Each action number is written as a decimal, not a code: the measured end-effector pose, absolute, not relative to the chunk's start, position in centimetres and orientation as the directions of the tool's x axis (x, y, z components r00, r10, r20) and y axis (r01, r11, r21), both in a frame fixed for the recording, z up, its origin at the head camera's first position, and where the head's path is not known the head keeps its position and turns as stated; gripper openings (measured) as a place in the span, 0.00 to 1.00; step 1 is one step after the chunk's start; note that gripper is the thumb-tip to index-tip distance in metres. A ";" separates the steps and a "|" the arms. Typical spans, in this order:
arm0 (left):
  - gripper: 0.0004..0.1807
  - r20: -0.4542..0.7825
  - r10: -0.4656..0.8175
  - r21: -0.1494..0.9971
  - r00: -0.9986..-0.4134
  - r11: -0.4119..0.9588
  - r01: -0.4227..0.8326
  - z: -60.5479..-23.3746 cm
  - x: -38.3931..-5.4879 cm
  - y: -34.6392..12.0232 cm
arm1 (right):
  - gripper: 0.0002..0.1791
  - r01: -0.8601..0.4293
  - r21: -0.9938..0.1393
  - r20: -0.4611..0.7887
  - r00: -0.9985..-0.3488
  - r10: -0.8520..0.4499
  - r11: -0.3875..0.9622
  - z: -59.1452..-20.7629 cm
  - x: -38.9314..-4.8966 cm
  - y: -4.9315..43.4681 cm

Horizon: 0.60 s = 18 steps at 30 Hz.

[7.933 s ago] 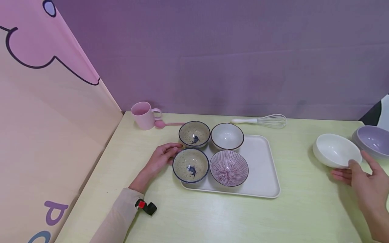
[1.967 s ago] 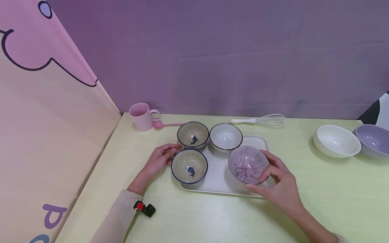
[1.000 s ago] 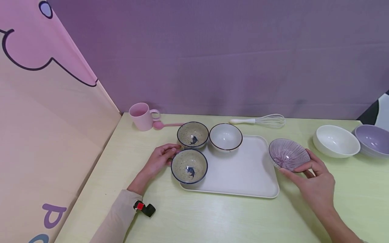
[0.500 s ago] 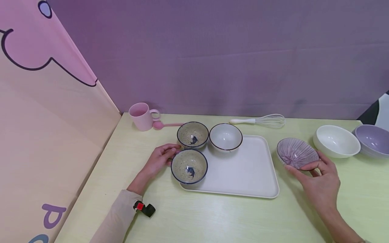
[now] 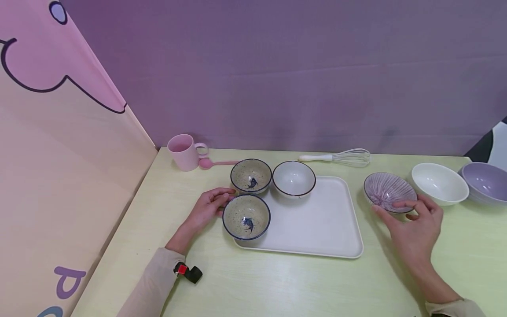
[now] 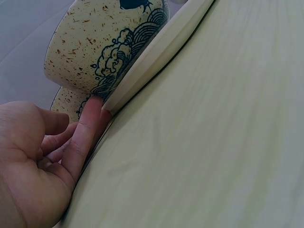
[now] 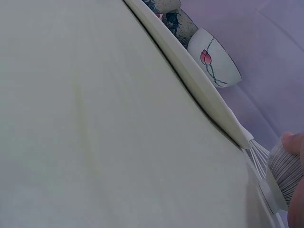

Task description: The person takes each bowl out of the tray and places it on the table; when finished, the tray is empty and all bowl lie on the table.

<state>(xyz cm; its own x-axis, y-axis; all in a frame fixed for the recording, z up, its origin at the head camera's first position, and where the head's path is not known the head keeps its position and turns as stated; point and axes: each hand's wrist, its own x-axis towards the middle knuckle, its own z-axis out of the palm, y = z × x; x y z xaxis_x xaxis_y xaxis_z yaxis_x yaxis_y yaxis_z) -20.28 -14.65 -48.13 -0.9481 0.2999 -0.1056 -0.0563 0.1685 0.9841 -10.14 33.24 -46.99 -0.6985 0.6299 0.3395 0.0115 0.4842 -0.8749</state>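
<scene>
Along the left rear of the pale desk [image 5: 277,284]: one pink mug [image 5: 184,154], upright, handle to the right; beside it, one pink spoon [image 5: 206,164], lying flat. Next, the first of the person's two hands, the left hand [image 5: 206,206], fingers relaxed and reaching to the tray's left edge below the bowls, no firm grip evident. Two speckled bowls with blue rims, one rear [image 5: 251,174], one front [image 5: 246,218], upright at the left side of the tray. Just right of the rear one, a dark-rimmed white bowl [image 5: 294,178], upright. Beneath these, one white rectangular tray [image 5: 317,229], its right portion bare. Behind it, one whisk [image 5: 317,157] with a white handle. Right of the tray, one purple-striped bowl [image 5: 386,189], just left of the plain white bowl; whether its base meets the desk cannot be told. Apparently glazed ceramic: judged stiff, fairly light, slippery when smooth-glazed, and liable to chip against its neighbour; best taken by the near rim, thumb and fingers spread along the wall. The right hand [image 5: 417,224] holds it so, at its near right side. Last, one plain white bowl [image 5: 439,182] and one lilac bowl [image 5: 487,180], side by side.
</scene>
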 end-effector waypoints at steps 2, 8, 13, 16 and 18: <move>0.19 -0.109 0.299 0.984 -0.948 0.166 -0.060 -48.1 -20.3 -14.7 | 0.25 0.010 -0.867 0.356 -0.689 0.632 0.498 -47.1 -10.4 33.3; 0.19 -0.115 0.296 0.984 -0.948 0.165 -0.068 -48.2 -20.3 -14.6 | 0.25 -0.024 -0.887 0.358 -0.670 0.651 0.462 -47.1 -11.2 33.4; 0.18 -0.111 0.292 0.983 -0.950 0.170 -0.063 -48.1 -20.3 -14.6 | 0.24 -0.021 -0.887 0.357 -0.665 0.656 0.462 -47.1 -11.5 33.5; 0.18 -0.110 0.292 0.983 -0.950 0.174 -0.060 -48.1 -20.2 -14.6 | 0.25 -0.016 -0.883 0.361 -0.663 0.656 0.469 -47.1 -11.7 33.6; 0.18 -0.109 0.293 0.983 -0.950 0.175 -0.059 -48.1 -20.2 -14.6 | 0.25 -0.016 -0.881 0.365 -0.661 0.656 0.473 -47.2 -11.8 33.7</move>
